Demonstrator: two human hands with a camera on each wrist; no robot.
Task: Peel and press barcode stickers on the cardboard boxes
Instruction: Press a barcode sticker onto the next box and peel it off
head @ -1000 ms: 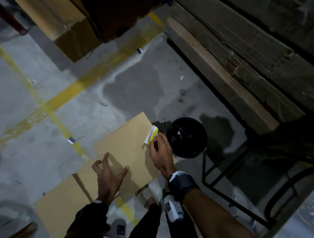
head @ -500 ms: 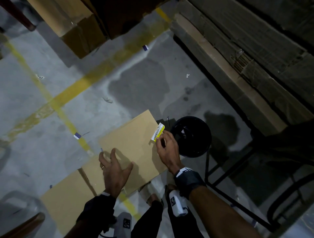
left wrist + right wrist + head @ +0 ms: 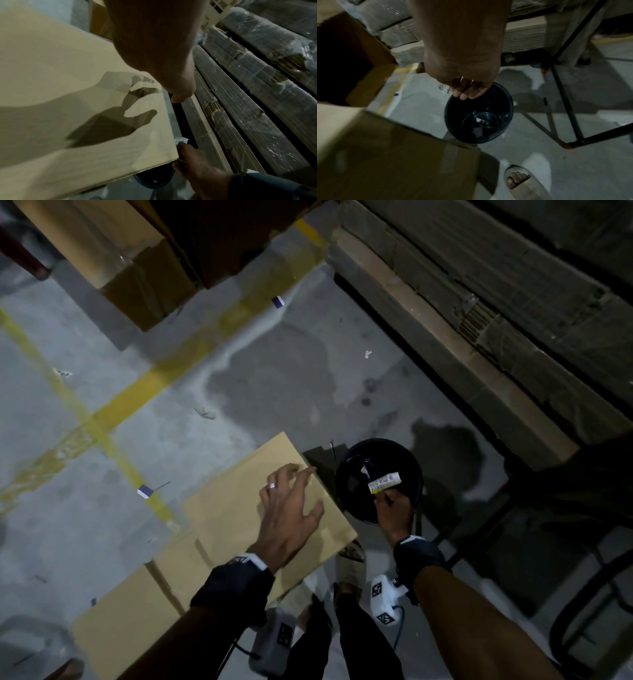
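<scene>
A flat brown cardboard box (image 3: 222, 508) lies on the concrete floor at centre. My left hand (image 3: 296, 491) is spread above its far right corner with fingers apart and nothing in it. In the left wrist view its shadow falls on the box (image 3: 68, 67). My right hand (image 3: 385, 499) pinches a white barcode strip with a yellow edge (image 3: 383, 482) over the black round bin (image 3: 359, 508) just right of the box. The right wrist view shows curled fingers (image 3: 467, 93) above the bin (image 3: 508, 108), which has scraps inside.
Bundles of flattened cardboard (image 3: 479, 337) run along the right side. A big open box (image 3: 137, 268) stands at the top left. A black metal frame (image 3: 582, 577) is at the lower right, and my sandalled foot (image 3: 349, 563) is beside the box. Yellow lines cross the floor.
My right hand has carried the strip from the box's corner rightward over the bin. My left hand has slid from the box's middle up to that far right corner.
</scene>
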